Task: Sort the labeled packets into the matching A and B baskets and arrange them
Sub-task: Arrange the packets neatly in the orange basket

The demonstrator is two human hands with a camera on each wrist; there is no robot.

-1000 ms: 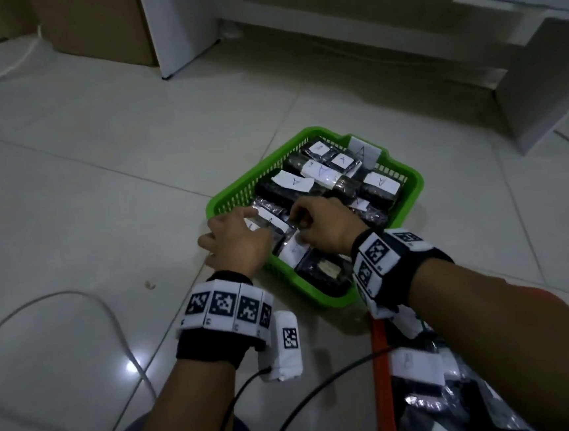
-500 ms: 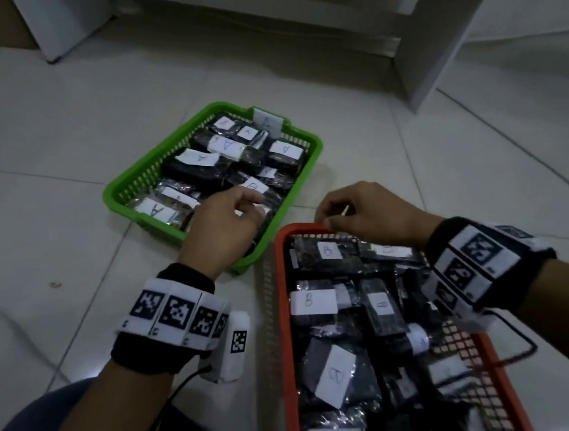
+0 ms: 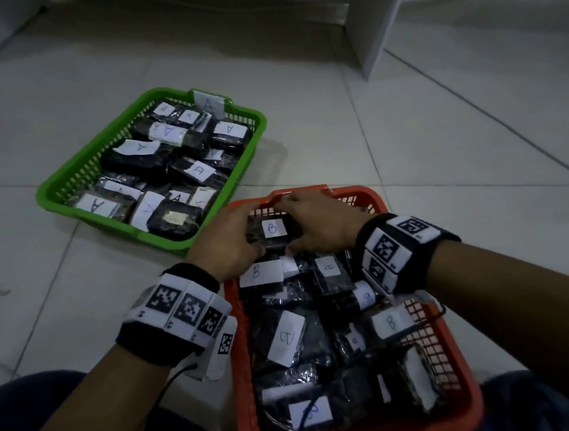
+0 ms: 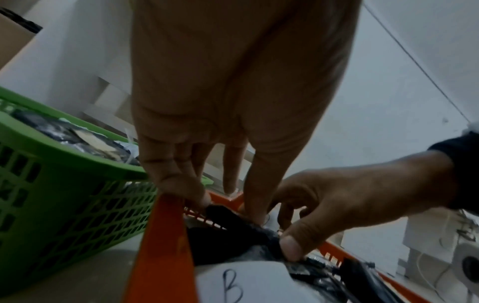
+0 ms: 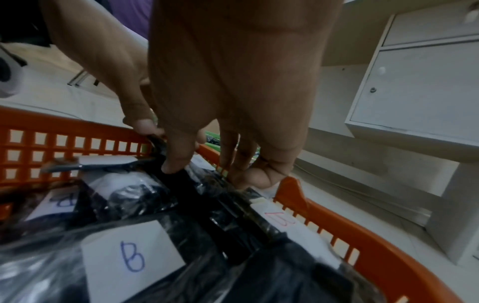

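Both hands are on the same B-labelled packet (image 3: 272, 232) at the far end of the orange basket (image 3: 437, 331): the left hand (image 3: 225, 246) grips its left edge and the right hand (image 3: 322, 227) pinches the right edge between thumb and fingers. My guess is it's held from both sides so it can be squared up flat against the basket's far wall, label facing up, since the rest of the B packets (image 3: 287, 342) behind it lie jumbled at all angles and clearly aren't arranged yet. The green basket (image 3: 67, 186) sits just beside it, up and to the left, its A packets (image 3: 200, 171) already laid in rough rows with a standing A tag (image 3: 209, 104) at the far rim. Everything's on a pale tiled floor (image 3: 424, 141), pretty dim room, with white cabinets (image 5: 425, 82) along the far side
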